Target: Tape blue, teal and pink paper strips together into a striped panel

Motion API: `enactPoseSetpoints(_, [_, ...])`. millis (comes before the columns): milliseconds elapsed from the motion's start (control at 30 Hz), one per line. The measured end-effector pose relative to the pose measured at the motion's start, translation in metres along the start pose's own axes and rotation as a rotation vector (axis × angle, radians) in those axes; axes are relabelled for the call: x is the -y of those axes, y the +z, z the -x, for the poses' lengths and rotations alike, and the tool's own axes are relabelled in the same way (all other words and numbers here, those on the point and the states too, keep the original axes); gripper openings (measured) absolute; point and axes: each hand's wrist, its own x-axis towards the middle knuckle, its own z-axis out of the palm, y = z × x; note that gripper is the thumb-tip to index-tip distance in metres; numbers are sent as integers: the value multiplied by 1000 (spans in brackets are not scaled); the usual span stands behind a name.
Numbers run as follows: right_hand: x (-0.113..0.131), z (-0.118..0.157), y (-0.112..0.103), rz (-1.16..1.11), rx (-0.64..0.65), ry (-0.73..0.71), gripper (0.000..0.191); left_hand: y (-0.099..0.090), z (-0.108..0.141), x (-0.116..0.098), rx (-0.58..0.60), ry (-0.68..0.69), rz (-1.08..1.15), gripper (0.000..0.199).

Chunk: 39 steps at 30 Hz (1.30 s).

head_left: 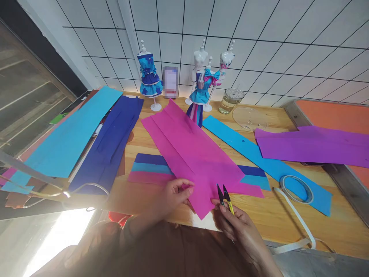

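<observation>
A bright pink fabric-like sheet [190, 154] slants across the middle of the table, its near corner reaching the front edge. At that sheet's left side, my left hand [178, 192] is closed, thumb and fingertips pinching its edge. My right hand [238, 221] grips a pair of thread snips [227, 200] with black blades and a yellow handle; the blades point up and stand apart. One fingertip of this hand is close to the sheet's right edge. Beneath the sheet lie layered strips in dark blue, light blue [255, 181] and pink, partly hidden.
Small dress forms stand along the tiled wall, one in a blue dress [150, 77], beside a phone [170, 81] and a glass jar [230, 100]. Light blue [75, 130] and navy sheets [112, 134] lie left. A blue strip [245, 148], tape roll [296, 189] and purple sheet [311, 145] are right.
</observation>
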Motion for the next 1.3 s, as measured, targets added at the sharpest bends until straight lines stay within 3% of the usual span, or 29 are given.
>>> enactPoseSetpoints(133, [2, 2, 2, -23, -5, -7, 46, 5, 2, 3, 121, -89, -165, 34])
enactPoseSetpoints(300, [-2, 3, 2, 8, 36, -10, 42, 2, -1, 10, 80, -101, -197, 35])
enactPoseSetpoints(433, [-6, 2, 4, 13, 107, -3, 40, 1, 0, 13, 118, -117, -209, 34])
enactPoseSetpoints(600, [-2, 2, 7, 15, 58, -18, 44, -1, 6, 12, 113, -90, -27, 37])
enactPoseSetpoints(767, [-1, 4, 8, -5, 48, -22, 45, -1, 16, 9, 96, -247, 125, 43])
enactPoseSetpoints(1000, [2, 7, 9, 36, 11, -34, 47, 8, 22, 23, 330, -452, 298, 43])
enactPoseSetpoints(1133, [1, 9, 9, 45, 11, -26, 50, 14, 19, 21, 392, -449, 324, 43])
enactPoseSetpoints(1300, [-3, 9, 8, 54, 34, -28, 49, 16, 11, 13, 309, -383, 255, 34])
